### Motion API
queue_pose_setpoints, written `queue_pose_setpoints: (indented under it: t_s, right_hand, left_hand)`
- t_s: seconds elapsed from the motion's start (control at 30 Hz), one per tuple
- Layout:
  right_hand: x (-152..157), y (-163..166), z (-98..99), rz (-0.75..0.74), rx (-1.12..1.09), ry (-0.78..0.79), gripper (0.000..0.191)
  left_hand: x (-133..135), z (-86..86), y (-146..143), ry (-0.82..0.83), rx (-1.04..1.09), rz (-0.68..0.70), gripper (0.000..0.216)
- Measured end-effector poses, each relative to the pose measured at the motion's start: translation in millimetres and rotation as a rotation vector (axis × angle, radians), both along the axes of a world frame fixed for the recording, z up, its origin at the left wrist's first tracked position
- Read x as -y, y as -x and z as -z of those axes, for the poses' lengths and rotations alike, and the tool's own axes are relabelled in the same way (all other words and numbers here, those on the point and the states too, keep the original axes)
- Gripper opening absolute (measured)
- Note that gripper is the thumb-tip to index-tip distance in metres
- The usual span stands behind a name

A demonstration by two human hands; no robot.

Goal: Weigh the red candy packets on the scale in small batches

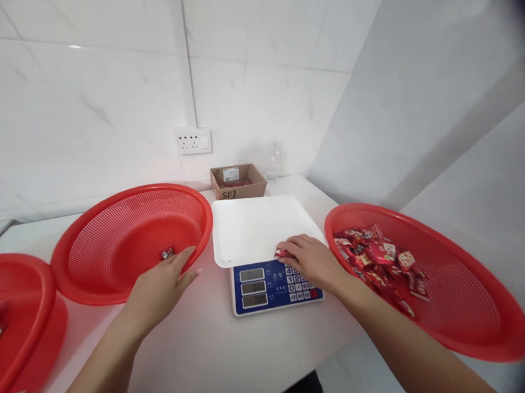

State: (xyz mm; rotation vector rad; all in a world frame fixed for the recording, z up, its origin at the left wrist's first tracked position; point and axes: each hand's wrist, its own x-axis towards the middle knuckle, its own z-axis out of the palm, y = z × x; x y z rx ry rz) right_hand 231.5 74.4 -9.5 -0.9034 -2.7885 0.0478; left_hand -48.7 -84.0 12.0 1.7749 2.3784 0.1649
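Note:
My right hand (308, 259) is closed on a small red wrapped packet (283, 253) at the front edge of the scale's white pan (264, 226). Below the hand is the scale's blue panel (274, 286), with three displays and a keypad that the hand partly covers. My left hand (164, 288) reaches over the near rim of the middle red basket (132, 240), thumb and fingers apart, with nothing seen between them. Just beyond its fingers, a small dark-and-red wrapped packet (167, 253) shows inside that basket; the hand hides some of the floor around it.
A red basket (469, 302) at the right holds a heap of red wrapped packets (382, 257). Another red basket (34, 329) at the far left has a few packets. Behind the scale are a cardboard box (239, 189) and a clear plastic bag (274, 160), near the tiled wall.

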Motion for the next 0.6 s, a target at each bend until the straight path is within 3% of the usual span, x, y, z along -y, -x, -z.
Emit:
queue_pose_setpoints:
  t_s: [0.13, 0.23, 0.43, 0.53, 0.6]
  right_hand:
    - [-11.2, 8.0, -12.3, 0.210, -0.086, 0.149, 0.032]
    - [-14.3, 37.1, -29.2, 0.317, -0.297, 0.281, 0.034]
    - [4.3, 145.8, -62.0, 0.071, -0.671, 0.629, 0.040]
    - [15.4, 177.1, -66.8, -0.144, -0.602, 0.797, 0.045]
    - [20.7, 175.7, -66.9, -0.235, -0.529, 0.804, 0.051]
  left_hand:
    - [-1.6, 3.8, -2.7, 0.018, -0.036, -0.017, 0.048]
    - [-0.1, 4.4, -4.6, 0.014, -0.057, -0.009, 0.047]
    - [7.8, 2.8, -7.2, -0.026, -0.042, 0.014, 0.044]
    - [13.8, 0.1, -7.2, -0.017, -0.029, 0.006, 0.042]
    - [18.3, -0.3, -5.1, -0.029, -0.004, 0.018, 0.041]
